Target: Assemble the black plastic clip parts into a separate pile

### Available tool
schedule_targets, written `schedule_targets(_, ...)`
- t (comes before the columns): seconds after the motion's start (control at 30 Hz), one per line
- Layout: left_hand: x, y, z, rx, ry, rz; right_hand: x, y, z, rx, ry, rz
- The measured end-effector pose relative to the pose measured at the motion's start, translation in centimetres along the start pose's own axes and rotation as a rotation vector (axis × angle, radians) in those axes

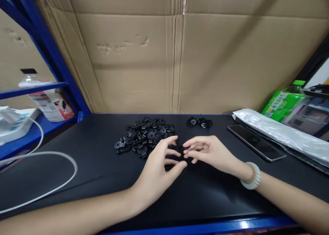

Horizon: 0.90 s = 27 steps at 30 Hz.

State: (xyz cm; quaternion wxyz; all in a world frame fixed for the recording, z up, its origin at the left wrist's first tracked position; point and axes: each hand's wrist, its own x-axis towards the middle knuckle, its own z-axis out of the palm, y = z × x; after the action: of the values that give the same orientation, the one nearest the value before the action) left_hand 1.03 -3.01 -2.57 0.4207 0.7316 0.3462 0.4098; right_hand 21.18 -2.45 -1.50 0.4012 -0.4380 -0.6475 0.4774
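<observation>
My left hand is just in front of a heap of small black plastic parts, its thumb and curved fingers apart. Facing it from the right, my right hand has loosely bent fingers with gaps between them. The fingertips of both hands nearly meet over the black tabletop. A small dark shape shows between them; against the black surface I cannot make out what it is or whether a finger touches it. The heaped parts have round, perforated ends.
Several similar black parts form a smaller group at the back. At right lie a phone, a silvery padded bag and a green-labelled bottle. A white cable loops at left, near a blue rack with a plastic bottle. Cardboard stands behind.
</observation>
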Motion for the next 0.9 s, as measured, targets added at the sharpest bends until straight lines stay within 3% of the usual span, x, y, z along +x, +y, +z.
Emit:
schedule_targets(0.1, 0.40, 0.19, -0.25, -0.045, 0.050, -0.047, -0.59, -0.26, 0.71, -0.066, -0.032, -0.026)
schedule_targets(0.27, 0.58, 0.20, -0.29, -0.121, -0.017, -0.073, -0.89, -0.35, 0.67, -0.237, -0.021, -0.134)
schedule_targets(0.53, 0.47, 0.40, -0.09, -0.326, -0.158, -0.146, -0.48, -0.03, 0.64, -0.048, -0.187, 0.070)
schedule_targets(0.73, 0.60, 0.88, -0.40, -0.389, -0.027, -0.284, -0.71, -0.11, 0.70, -0.075, -0.248, 0.067)
schedule_targets(0.9, 0.68, 1.04, -0.55, -0.386, 0.010, -0.340, -1.21, -0.50, 0.93, -0.178, -0.219, -0.020)
